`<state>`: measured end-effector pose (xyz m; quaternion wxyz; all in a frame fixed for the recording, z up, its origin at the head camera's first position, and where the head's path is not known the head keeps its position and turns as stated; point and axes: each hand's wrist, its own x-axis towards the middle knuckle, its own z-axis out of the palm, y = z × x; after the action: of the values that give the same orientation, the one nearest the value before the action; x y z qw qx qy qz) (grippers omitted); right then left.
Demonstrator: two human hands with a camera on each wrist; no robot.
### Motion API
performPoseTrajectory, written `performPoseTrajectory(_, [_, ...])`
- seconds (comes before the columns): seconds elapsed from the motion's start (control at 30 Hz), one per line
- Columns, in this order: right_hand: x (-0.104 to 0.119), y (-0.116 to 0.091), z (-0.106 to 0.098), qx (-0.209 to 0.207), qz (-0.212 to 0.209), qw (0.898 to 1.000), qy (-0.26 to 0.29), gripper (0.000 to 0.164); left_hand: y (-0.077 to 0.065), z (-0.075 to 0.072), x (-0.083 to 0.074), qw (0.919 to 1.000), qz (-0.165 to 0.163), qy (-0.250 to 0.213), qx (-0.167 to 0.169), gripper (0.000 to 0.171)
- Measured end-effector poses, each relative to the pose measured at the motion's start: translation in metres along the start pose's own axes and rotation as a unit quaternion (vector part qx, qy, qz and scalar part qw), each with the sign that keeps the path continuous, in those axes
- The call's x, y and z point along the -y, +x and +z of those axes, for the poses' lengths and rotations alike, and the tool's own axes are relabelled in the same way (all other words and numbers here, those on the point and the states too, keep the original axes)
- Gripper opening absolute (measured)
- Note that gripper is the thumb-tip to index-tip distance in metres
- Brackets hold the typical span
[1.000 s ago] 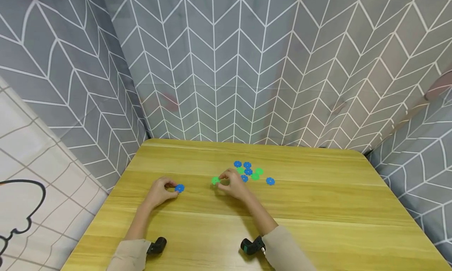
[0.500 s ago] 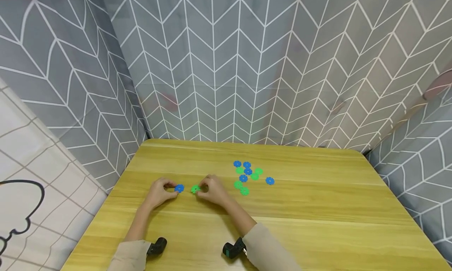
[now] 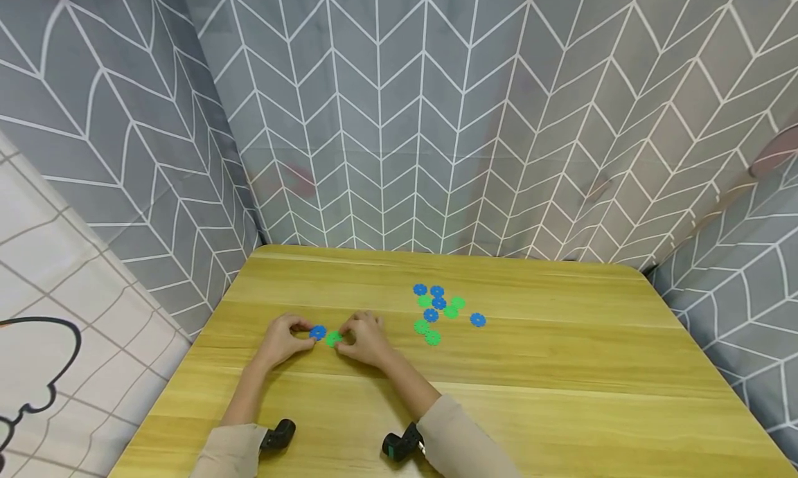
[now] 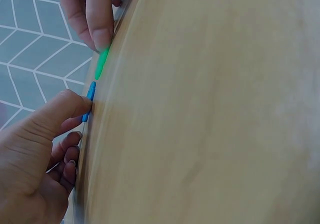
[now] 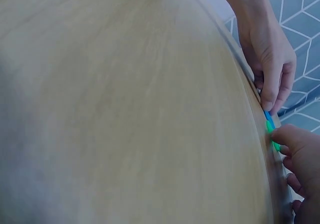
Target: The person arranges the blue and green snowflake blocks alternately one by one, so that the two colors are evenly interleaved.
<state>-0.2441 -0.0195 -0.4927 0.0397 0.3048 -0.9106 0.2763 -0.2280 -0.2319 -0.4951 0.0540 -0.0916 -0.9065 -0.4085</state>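
Two bare hands faced each other over a wood-grain table (image 3: 561, 339), each w/ one small disc. The left hand (image 3: 280, 341) pinched a blue disc (image 3: 318, 332) b/w thumb and fingers, by the edge on its own side; the right hand (image 3: 363, 339) pinched a green disc (image 3: 333, 339) likewise, by the edge away from the blue one. Both grips sat on outer edges, prob. so the facing edges were left bare and in plain sight. The pair lay b/w the two grips, rim toward rim, w/ a v. narrow gap in the left wrist view. Couldn't tell if either touched the tabletop. Loose discs (image 3: 439, 303), 5 blue & 5 green, lay scattered beyond and to the right of the right-hand grip, prob. kept there to leave room b/w the hands yet within that hand's reach.

Looks: the held discs were thin, flat & round, w/ notched rims, a bit like cogs or flowers, faces roughly upward. Blue was a strong mid-blue, green v. bright, almost neon. Seen edge-on from the left wrist, each was just a slim coloured strip. Centre detail too small to be sure of; material prob. light plastic.
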Motion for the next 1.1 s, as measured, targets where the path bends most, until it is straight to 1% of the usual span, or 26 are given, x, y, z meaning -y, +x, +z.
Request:
performPoseTrajectory(0.23, [0.0014, 0.0001, 0.0036, -0.01, -0.01, 1.0, 0.002, 0.02, 0.0004, 0.0001, -0.0003, 1.0, -0.001, -0.003, 0.0, 0.022])
performPoseTrajectory(0.43, [0.0028, -0.0003, 0.0049, -0.005, 0.0, 1.0, -0.002, 0.019, -0.0004, -0.0007, -0.0012, 1.0, -0.003, -0.004, -0.003, 0.022])
performPoseTrajectory(0.63, [0.0013, -0.0009, 0.0044, -0.011, -0.006, 1.0, 0.02, 0.02, -0.001, 0.0002, -0.0014, 1.0, -0.006, -0.003, -0.002, 0.022])
performPoseTrajectory(0.93, [-0.0001, -0.0024, 0.005, -0.014, -0.012, 1.0, 0.016, 0.02, -0.0014, 0.0007, -0.0025, 0.9999, -0.007, -0.007, -0.004, 0.023])
performPoseTrajectory(1.1, [0.0003, -0.0025, 0.0026, -0.017, -0.012, 0.999, 0.036, 0.02, -0.0012, 0.0007, -0.0026, 0.9999, -0.011, -0.01, -0.004, 0.023])
